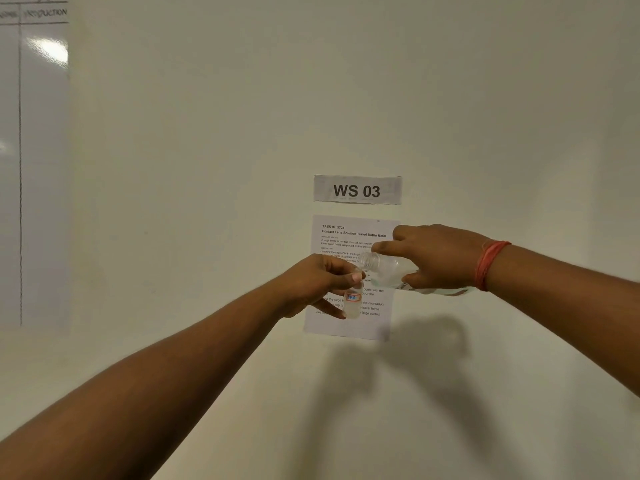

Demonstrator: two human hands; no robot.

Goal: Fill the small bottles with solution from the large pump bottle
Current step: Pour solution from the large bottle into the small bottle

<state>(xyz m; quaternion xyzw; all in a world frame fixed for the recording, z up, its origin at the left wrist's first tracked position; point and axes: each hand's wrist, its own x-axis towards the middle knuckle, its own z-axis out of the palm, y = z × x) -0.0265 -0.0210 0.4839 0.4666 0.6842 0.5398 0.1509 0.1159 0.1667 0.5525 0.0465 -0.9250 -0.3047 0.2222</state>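
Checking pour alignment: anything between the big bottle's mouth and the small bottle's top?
Head view: only the left hand's thumb, at the small bottle's top. The big bottle, tilted in the right hand, has its mouth just above it.

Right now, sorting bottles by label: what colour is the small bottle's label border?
Red, on the small bottle; head view.

Both hands are raised in front of a pale wall (346, 98), and no surface is in view. The left hand (318, 282) and right hand (440, 258) nearly meet, the small bottle (352, 303) just under the large bottle's (388, 270) mouth, leaving no gap between them. Open air lies left, right and below the arms.
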